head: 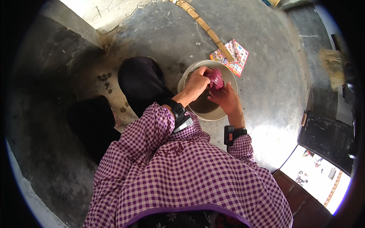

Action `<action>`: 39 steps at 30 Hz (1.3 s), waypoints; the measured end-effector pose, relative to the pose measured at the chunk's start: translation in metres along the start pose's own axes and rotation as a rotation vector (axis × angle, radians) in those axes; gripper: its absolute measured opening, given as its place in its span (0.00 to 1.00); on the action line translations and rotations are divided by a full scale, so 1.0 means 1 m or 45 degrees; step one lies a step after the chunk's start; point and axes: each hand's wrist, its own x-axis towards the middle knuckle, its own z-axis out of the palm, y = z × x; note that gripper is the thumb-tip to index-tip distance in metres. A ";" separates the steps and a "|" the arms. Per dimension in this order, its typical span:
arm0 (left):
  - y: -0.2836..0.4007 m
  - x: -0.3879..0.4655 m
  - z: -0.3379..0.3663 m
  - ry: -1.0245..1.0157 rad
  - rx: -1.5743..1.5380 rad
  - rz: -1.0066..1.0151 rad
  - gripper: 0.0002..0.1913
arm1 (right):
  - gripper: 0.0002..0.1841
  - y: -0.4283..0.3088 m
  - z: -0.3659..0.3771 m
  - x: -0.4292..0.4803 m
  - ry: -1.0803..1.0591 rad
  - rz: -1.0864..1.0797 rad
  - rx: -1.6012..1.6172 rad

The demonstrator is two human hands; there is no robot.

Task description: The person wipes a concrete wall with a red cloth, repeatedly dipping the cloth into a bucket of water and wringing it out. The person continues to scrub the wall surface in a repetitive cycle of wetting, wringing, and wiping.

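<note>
A white plastic bucket (pixel 232 109) stands on the floor in front of my knees, with dark, murky water (pixel 203 105) in it. Over its opening, my left hand (pixel 197 82) grips a bunched, wet-looking purple-red cloth (pixel 216 78) from the left side. My right hand (pixel 226 98) is at the cloth's lower right edge, palm turned toward it and fingers apart. Whether those fingers touch the cloth is hard to tell. Both hands are above the water.
Beyond the bucket, a bundled-straw broom (pixel 205 27) lies with one end on colourful printed leaflets (pixel 241 54). Wet spots (pixel 105 79) mark the concrete floor by my black-trousered legs (pixel 139 81). A wall corner (pixel 99 37) juts out at upper left, and an open doorway (pixel 316 171) is at lower right.
</note>
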 end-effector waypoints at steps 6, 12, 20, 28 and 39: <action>0.000 -0.004 -0.001 -0.425 0.395 -0.096 0.19 | 0.30 -0.010 0.012 0.023 -0.328 0.256 0.113; 0.006 -0.006 0.002 -0.402 0.181 -0.136 0.20 | 0.22 -0.012 0.001 0.025 -0.183 0.163 0.191; 0.009 -0.005 0.002 -0.054 0.237 -0.117 0.26 | 0.17 -0.001 0.021 0.030 0.148 -0.089 0.145; -0.010 -0.009 0.019 0.119 1.345 0.481 0.19 | 0.15 0.003 0.036 0.035 0.192 -0.147 0.283; -0.043 0.016 0.003 0.198 1.341 0.046 0.28 | 0.11 0.011 0.064 0.019 0.413 -0.339 0.225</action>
